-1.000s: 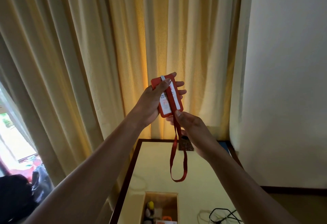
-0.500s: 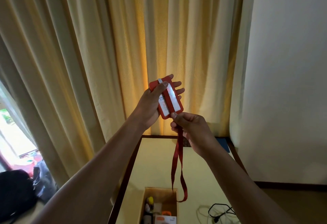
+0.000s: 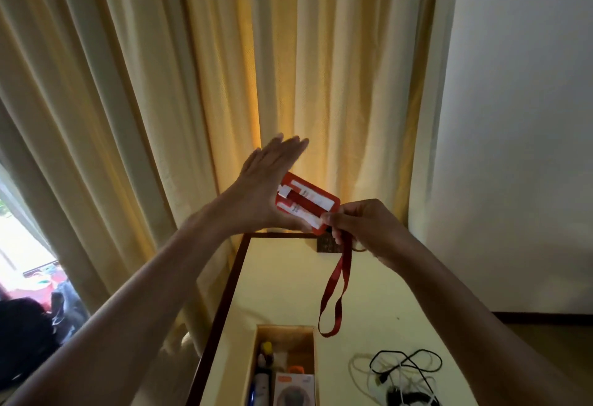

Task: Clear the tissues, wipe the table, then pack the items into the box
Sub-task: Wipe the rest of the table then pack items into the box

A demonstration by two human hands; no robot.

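Your left hand (image 3: pixel 266 187), in the middle of the frame, is spread flat with its fingers straight and pointing to the upper right. It grips nothing, and its palm lies against the left end of the red card holder (image 3: pixel 309 201). Your right hand (image 3: pixel 365 229), just right of centre, pinches the holder's lower right end, where the red lanyard (image 3: pixel 333 293) comes out. The holder is in the air, tilted, above the far end of the table (image 3: pixel 282 280). The lanyard's loop hangs from your right hand, its bottom just right of the open box (image 3: pixel 285 328) at the bottom centre. In the box are a bottle (image 3: pixel 261 383) and an orange-and-white packet (image 3: pixel 295 386). Tangled cables (image 3: pixel 404 370) lie on the table at the lower right. Curtains (image 3: pixel 160 84) fill the upper left, and a wall (image 3: pixel 513 116) fills the right.
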